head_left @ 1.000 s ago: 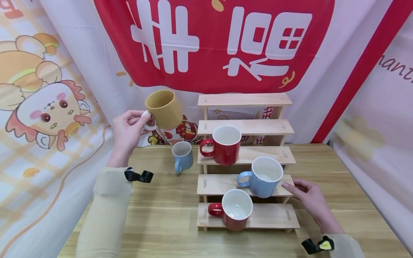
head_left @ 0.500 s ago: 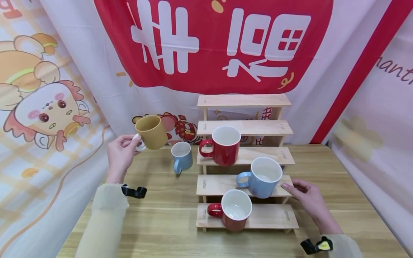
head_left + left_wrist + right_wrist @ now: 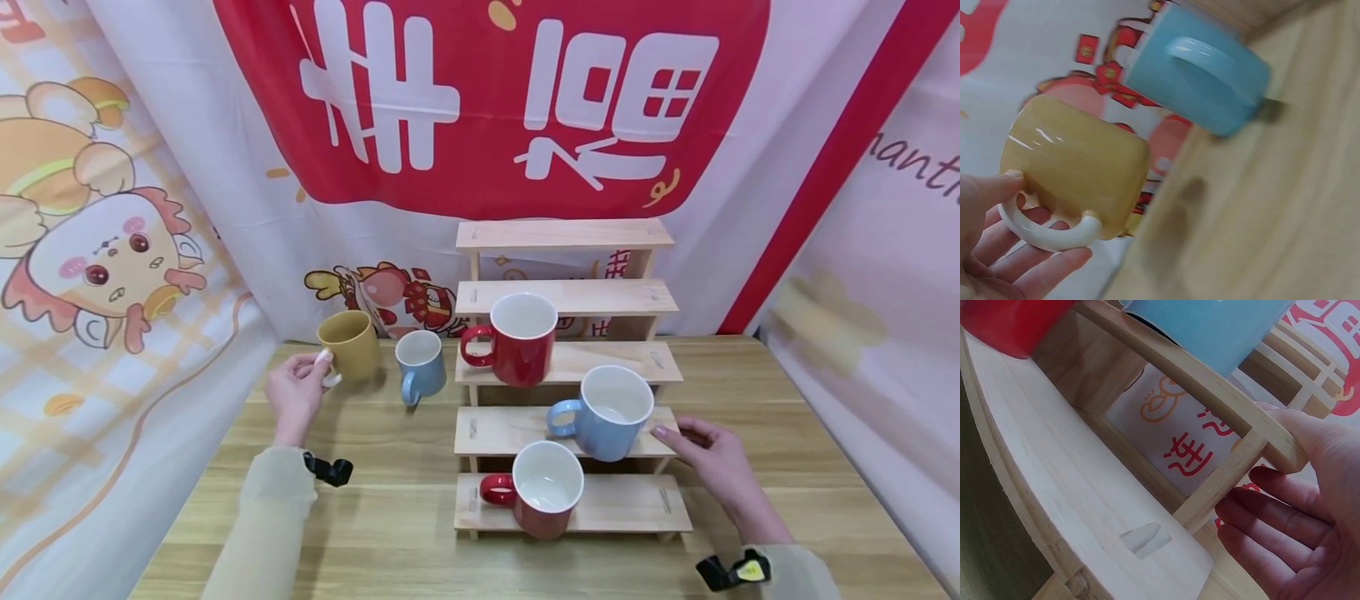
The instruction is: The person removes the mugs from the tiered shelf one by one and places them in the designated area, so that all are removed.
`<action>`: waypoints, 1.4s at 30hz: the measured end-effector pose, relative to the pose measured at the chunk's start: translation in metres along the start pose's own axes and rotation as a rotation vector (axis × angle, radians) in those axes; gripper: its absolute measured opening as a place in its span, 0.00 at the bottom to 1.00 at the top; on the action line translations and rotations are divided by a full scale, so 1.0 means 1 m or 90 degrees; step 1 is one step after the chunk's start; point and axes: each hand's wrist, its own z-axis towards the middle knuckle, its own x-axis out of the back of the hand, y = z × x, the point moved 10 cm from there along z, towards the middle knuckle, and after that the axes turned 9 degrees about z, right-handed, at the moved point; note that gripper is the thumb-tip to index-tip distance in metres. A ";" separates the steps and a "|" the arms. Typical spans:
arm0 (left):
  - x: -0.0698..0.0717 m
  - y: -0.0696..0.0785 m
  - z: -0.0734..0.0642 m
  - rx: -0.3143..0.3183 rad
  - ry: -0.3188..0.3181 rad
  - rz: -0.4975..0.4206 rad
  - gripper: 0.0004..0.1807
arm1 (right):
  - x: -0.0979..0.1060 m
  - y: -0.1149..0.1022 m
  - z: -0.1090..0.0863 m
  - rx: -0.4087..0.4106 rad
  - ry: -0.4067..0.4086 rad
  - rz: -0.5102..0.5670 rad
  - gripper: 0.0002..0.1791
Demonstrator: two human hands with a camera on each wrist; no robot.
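My left hand (image 3: 294,393) pinches the white handle (image 3: 1054,234) of a yellow mug (image 3: 354,350). In the left wrist view the mug is tilted and looks just above the tabletop, with a shadow beneath it. A small light blue mug (image 3: 421,364) stands right of it on the table, handle toward me. On the right, my right hand (image 3: 712,462) grips the end of a stepped wooden rack (image 3: 495,429), thumb on top of the second board from the front, fingers below. That board bears a larger light blue mug (image 3: 615,414).
A red mug (image 3: 522,342) stands on the rack's third board, another red mug (image 3: 547,492) on the lowest. The two upper boards (image 3: 566,233) rise at the back. Printed cloth (image 3: 405,275) hangs behind the wooden table (image 3: 375,517) and along both sides.
My left hand has lowered the yellow mug from the air down to the table's back left, left of the small blue mug. The right hand stays on the rack.
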 end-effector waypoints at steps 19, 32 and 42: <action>-0.028 -0.036 -0.010 0.007 0.048 0.022 0.14 | 0.000 0.001 0.000 0.004 0.006 0.005 0.41; -0.034 -0.037 -0.025 -0.018 0.025 0.026 0.19 | -0.001 0.003 0.000 -0.010 0.003 0.012 0.44; -0.018 0.003 -0.026 -0.050 0.050 -0.028 0.33 | -0.002 0.001 -0.001 -0.001 0.004 0.016 0.43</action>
